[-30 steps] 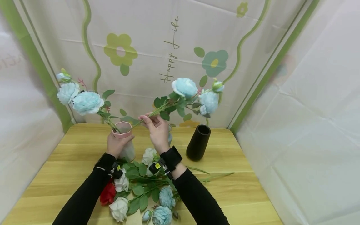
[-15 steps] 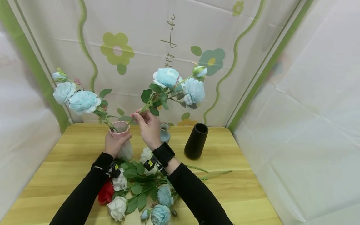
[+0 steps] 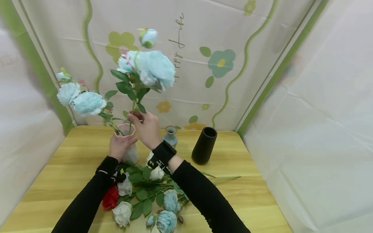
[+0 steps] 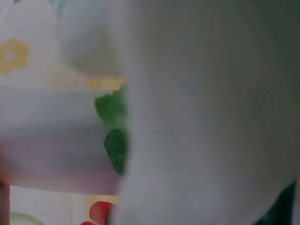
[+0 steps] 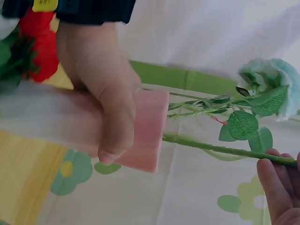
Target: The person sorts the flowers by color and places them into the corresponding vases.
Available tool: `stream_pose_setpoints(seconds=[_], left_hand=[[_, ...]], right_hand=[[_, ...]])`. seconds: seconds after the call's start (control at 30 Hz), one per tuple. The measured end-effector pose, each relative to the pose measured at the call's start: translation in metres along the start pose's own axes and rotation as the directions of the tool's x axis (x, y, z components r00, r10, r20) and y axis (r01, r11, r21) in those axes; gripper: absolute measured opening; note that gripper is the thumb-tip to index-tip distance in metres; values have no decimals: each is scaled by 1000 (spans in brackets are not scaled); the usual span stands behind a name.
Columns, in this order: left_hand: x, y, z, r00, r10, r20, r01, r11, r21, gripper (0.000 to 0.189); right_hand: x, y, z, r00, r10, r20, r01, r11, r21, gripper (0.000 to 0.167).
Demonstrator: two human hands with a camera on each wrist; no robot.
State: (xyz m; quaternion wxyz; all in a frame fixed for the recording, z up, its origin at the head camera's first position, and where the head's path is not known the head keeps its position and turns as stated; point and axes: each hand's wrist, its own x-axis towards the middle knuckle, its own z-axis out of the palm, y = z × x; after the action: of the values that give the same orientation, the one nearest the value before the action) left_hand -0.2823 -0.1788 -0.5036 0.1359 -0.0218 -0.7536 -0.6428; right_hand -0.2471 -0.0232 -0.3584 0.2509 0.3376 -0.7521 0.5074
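My left hand (image 3: 118,147) grips a pale vase (image 3: 130,156) with a pink rim just below its mouth; the right wrist view shows the thumb across the pink band (image 5: 149,131). With thumb and fingertips, my right hand (image 3: 149,130) pinches the green stem (image 5: 220,149) of a light-blue artificial peony spray (image 3: 157,69). Its lower end enters the vase mouth, and the blooms stand above, slightly blurred. Another blue peony spray (image 3: 88,103) leans left out of the same vase. A blurred whitish shape covers much of the left wrist view, beside the vase body (image 4: 51,140).
Several loose flowers lie in front of the vase: white roses (image 3: 122,213), a red bloom (image 3: 110,198) and blue peonies (image 3: 166,221), among green leaves. A small blue-grey vase (image 3: 171,137) and a black vase (image 3: 204,145) stand behind on the wooden table (image 3: 239,200). A printed curtain hangs at the back.
My right hand has moved left toward the vase, swinging the peony spray from a rightward slant to nearly upright. More of the blue-grey vase shows. My left hand stays on the pink-rimmed vase.
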Motion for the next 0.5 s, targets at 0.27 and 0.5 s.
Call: stream_pose_setpoints(seconds=[0.27,0.5], left_hand=[[-3,0,1,1000,12,18,-11,998,-59,69],[-4,2,-2,998,-52,30,53,998,-22,77]], right_hand=[[13,5,8,998,-60,16,61,995,-72,16],[5,21,18,994,-56,92,67,991,-115,5]])
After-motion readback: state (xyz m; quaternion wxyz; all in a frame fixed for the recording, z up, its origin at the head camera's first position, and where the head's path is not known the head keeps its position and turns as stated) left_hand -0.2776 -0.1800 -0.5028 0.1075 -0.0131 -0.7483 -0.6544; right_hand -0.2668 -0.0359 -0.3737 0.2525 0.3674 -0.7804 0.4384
